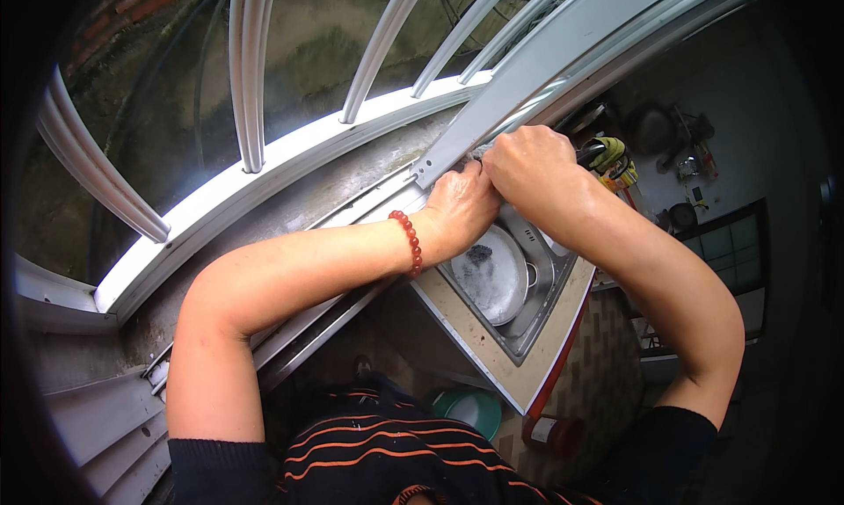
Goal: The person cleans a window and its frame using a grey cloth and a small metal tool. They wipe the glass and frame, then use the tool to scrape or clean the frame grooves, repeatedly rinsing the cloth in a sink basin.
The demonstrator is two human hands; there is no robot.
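Observation:
My left hand (463,209), below a red bead bracelet (410,241), has its fingers curled and hidden from me. Pressed close against it is my right hand (531,163), bent into a fist over the sink's far end. A greyish, rough-looking patch (476,153) shows by the fingers of both hands; whether they grip it is hidden. Under the hands a steel sink (521,347) is set into a beige countertop (484,333). In it lies a round metal pan or basin (529,274) with foamy, whitish water and a dark scouring pad (479,253).
A sliding window frame (527,63) runs beside my hands, with white bars (247,76) to the left. Past my right hand are yellow-green gloves (608,154). Below the counter stand a green basin (484,413) and a red bucket (560,436). Pans (649,128) hang on the far wall.

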